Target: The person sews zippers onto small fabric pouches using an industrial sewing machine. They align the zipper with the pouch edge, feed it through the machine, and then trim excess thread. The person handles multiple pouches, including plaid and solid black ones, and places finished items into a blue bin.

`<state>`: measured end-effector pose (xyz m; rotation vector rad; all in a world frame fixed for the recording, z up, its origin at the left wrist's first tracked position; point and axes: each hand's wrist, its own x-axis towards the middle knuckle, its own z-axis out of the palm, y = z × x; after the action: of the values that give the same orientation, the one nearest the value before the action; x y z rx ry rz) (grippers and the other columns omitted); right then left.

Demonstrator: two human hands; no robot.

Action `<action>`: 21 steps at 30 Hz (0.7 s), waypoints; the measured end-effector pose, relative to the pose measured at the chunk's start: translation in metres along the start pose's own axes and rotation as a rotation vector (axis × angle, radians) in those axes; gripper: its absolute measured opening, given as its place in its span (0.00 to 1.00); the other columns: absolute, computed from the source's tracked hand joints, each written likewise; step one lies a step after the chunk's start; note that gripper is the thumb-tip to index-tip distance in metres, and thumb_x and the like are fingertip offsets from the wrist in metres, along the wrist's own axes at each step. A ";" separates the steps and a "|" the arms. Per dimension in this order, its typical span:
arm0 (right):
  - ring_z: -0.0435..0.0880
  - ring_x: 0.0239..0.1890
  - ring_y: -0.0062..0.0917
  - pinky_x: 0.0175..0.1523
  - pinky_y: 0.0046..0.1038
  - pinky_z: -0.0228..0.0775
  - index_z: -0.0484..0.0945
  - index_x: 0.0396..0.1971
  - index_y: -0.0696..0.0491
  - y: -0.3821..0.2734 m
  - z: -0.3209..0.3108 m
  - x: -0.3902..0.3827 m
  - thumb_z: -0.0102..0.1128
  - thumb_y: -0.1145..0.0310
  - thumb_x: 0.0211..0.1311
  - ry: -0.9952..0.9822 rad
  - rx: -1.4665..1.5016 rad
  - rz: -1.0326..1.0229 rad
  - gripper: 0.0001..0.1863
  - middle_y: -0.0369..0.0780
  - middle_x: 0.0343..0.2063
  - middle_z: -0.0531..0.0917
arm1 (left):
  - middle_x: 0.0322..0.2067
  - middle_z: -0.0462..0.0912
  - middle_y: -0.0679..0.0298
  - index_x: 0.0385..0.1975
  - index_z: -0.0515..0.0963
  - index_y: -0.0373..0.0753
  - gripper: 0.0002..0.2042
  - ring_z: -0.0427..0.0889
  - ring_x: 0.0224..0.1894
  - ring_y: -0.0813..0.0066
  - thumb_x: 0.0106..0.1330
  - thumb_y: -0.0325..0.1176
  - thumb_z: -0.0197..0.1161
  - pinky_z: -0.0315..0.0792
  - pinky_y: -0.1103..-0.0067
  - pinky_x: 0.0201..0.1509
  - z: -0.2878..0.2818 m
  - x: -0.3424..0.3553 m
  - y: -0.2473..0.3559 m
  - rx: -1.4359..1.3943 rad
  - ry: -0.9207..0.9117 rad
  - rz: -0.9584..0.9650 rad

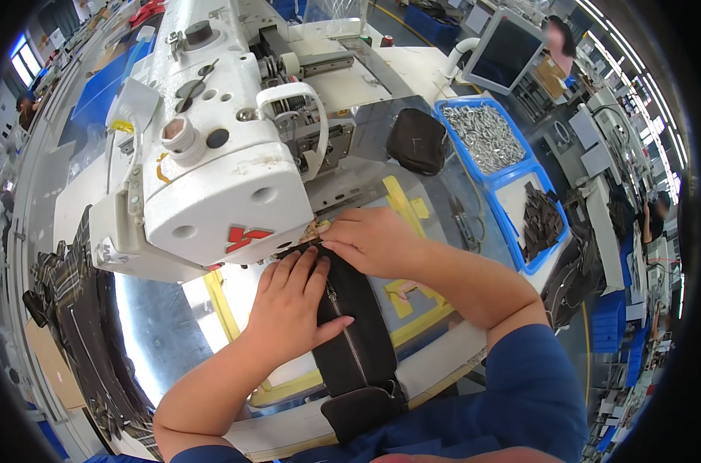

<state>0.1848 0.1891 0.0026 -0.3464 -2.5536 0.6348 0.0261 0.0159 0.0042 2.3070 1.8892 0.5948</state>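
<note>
A black zippered fabric piece (370, 320) lies lengthwise under the head of a white sewing machine (219, 193), a metal zip running down its middle. My left hand (289, 305) rests flat on its upper left part, fingers stretched toward the needle area and thumb out to the side. Close to the needle, my right hand (374, 241) pinches the far end of the piece between thumb and fingers. The machine head partly hides the needle and the fabric edge there. The piece's near end, with a black flap (362, 413), hangs by my lap.
On the right stand a blue tray of metal zip pulls (485, 135) and a blue tray of dark strips (541, 220). A black pouch (418, 141) and snips (464, 220) lie behind my right hand. Dark fabric pieces (88, 324) are stacked at left. A co-worker (559, 46) is far right.
</note>
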 end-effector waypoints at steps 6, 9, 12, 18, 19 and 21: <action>0.86 0.35 0.40 0.38 0.42 0.78 0.82 0.34 0.51 0.003 0.001 -0.002 0.65 0.67 0.65 -0.031 -0.065 -0.035 0.04 0.39 0.31 0.84 | 0.65 0.74 0.43 0.65 0.72 0.29 0.45 0.72 0.66 0.43 0.56 0.60 0.74 0.63 0.55 0.71 0.001 -0.002 0.001 0.040 -0.014 0.012; 0.86 0.34 0.39 0.37 0.41 0.79 0.82 0.34 0.51 0.007 0.004 -0.002 0.65 0.67 0.64 -0.038 -0.125 -0.050 0.04 0.39 0.31 0.84 | 0.64 0.76 0.43 0.64 0.73 0.29 0.43 0.74 0.66 0.45 0.58 0.60 0.72 0.64 0.55 0.71 0.003 -0.005 0.002 0.062 -0.007 0.028; 0.87 0.34 0.36 0.37 0.36 0.80 0.86 0.38 0.52 0.003 -0.005 0.001 0.68 0.68 0.64 -0.044 -0.143 -0.055 0.06 0.38 0.33 0.86 | 0.62 0.78 0.45 0.62 0.75 0.28 0.40 0.76 0.65 0.48 0.60 0.59 0.71 0.66 0.56 0.70 0.003 -0.006 0.002 0.090 0.006 0.051; 0.88 0.35 0.34 0.37 0.36 0.81 0.85 0.40 0.50 0.001 0.001 -0.001 0.67 0.69 0.62 -0.030 -0.129 -0.126 0.07 0.36 0.34 0.86 | 0.60 0.81 0.47 0.58 0.79 0.28 0.35 0.77 0.65 0.54 0.64 0.56 0.67 0.66 0.60 0.72 0.004 -0.011 0.002 0.119 0.010 0.088; 0.88 0.35 0.34 0.37 0.35 0.81 0.84 0.40 0.51 0.001 0.002 -0.001 0.67 0.70 0.62 -0.023 -0.135 -0.144 0.08 0.36 0.34 0.86 | 0.60 0.81 0.48 0.58 0.79 0.28 0.35 0.77 0.64 0.53 0.63 0.56 0.68 0.67 0.60 0.71 0.004 -0.011 0.002 0.105 0.021 0.089; 0.88 0.35 0.33 0.38 0.35 0.81 0.84 0.40 0.51 0.000 0.004 -0.001 0.67 0.71 0.60 -0.006 -0.147 -0.178 0.08 0.36 0.35 0.85 | 0.59 0.81 0.48 0.56 0.80 0.29 0.34 0.78 0.63 0.53 0.62 0.54 0.70 0.69 0.60 0.70 0.005 -0.011 0.002 0.087 0.037 0.101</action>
<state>0.1837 0.1873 -0.0013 -0.1625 -2.6066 0.3846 0.0280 0.0056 -0.0026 2.4753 1.8588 0.5816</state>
